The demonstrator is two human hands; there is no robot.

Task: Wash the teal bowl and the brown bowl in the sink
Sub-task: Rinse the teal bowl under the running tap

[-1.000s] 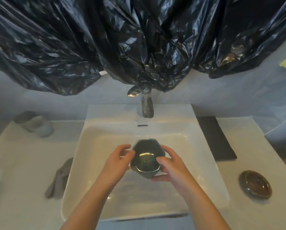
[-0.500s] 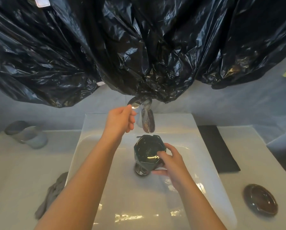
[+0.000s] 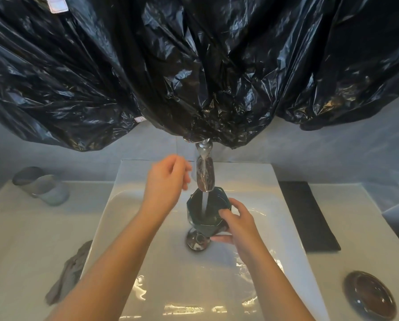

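**Water on, left hand (image 3: 168, 181) free**

The left hand has come off the tap (image 3: 205, 174), fingers (image 3: 185, 176) loosely curled, empty. The right hand (image 3: 237, 224) grips the teal bowl (image 3: 217, 201) under the stream, over the sink (image 3: 129, 205). A wet one-handed hold could slip and chip it.

The teal bowl (image 3: 195, 213) is a dark blue-green, almost black inside. The brown bowl (image 3: 370, 295) is glossy dark brown with paler streaks (some may be only glare). The sink (image 3: 129, 216) is shiny white and the counter (image 3: 31, 239) a duller off-white. The mat (image 3: 309, 216) is matte black, the cloth (image 3: 66, 274) grey, the cups (image 3: 47, 191) frosted grey-blue, and the crinkled plastic (image 3: 193, 66) glossy black.
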